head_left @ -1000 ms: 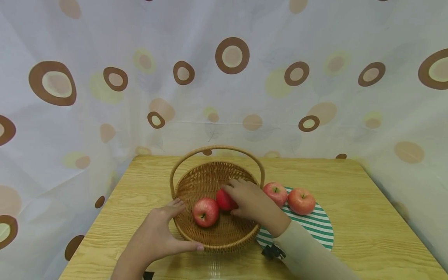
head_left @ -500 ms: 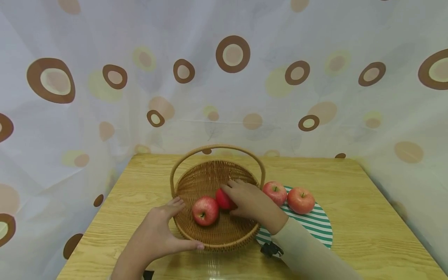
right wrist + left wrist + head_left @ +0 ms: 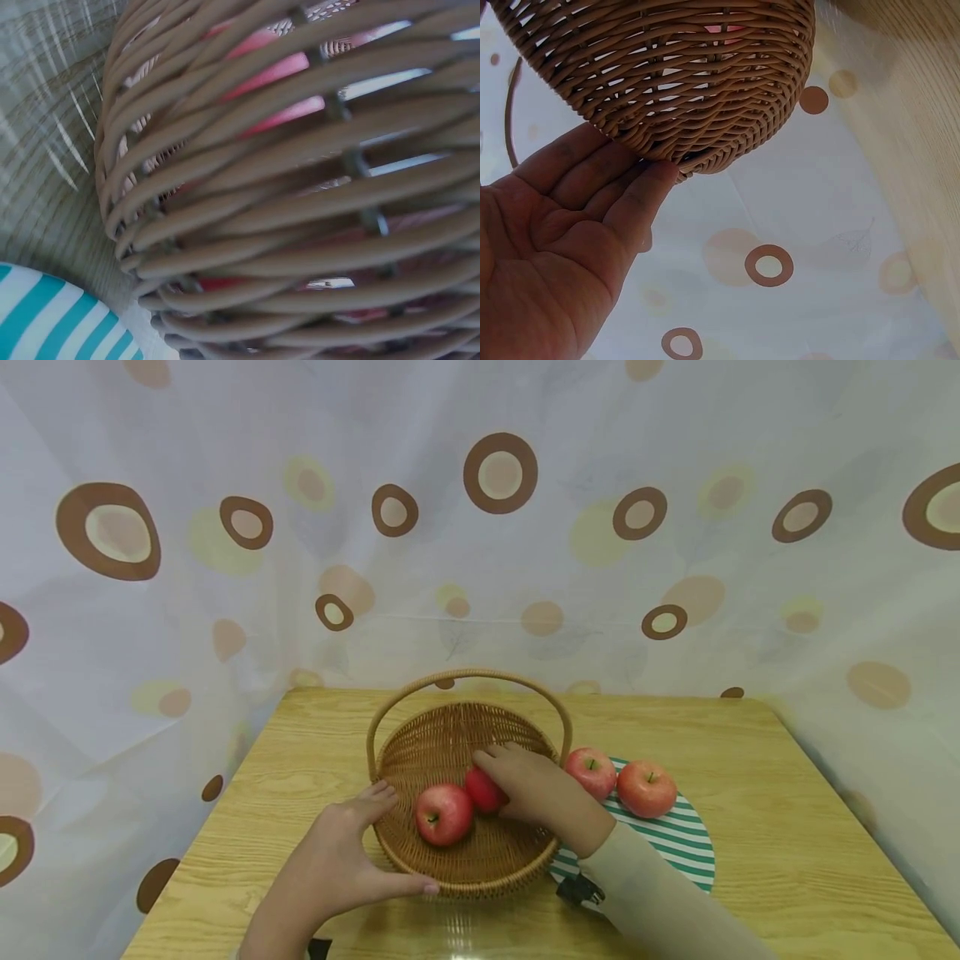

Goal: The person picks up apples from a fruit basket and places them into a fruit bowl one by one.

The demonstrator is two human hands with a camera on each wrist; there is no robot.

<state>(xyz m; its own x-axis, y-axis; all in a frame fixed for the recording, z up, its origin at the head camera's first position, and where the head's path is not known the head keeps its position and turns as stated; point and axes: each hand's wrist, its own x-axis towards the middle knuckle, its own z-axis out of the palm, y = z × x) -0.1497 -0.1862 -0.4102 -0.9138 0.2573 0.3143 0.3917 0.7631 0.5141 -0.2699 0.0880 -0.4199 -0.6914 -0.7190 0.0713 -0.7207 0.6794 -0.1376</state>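
Observation:
A wicker basket [image 3: 472,887] with an arched handle stands on the table with a red apple [image 3: 444,815] inside. Beside that apple, my right hand [image 3: 542,793] reaches over the rim and holds a darker red apple [image 3: 485,790] down in the basket, its fingers curled over the top and far side. At the basket's left, my left hand [image 3: 337,860] touches the rim with fairly straight fingers, the thumb spread along the front edge. In the left wrist view the fingertips of the left hand [image 3: 570,232] rest against the woven side. Basket weave hides the right hand in the right wrist view.
A round plate [image 3: 686,835] with green and white stripes lies right of the basket, partly under my right forearm. Two more apples sit on it, a pinkish apple [image 3: 591,773] and an orange-red apple [image 3: 647,789]. A patterned curtain [image 3: 540,568] stands behind the wooden table [image 3: 780,827].

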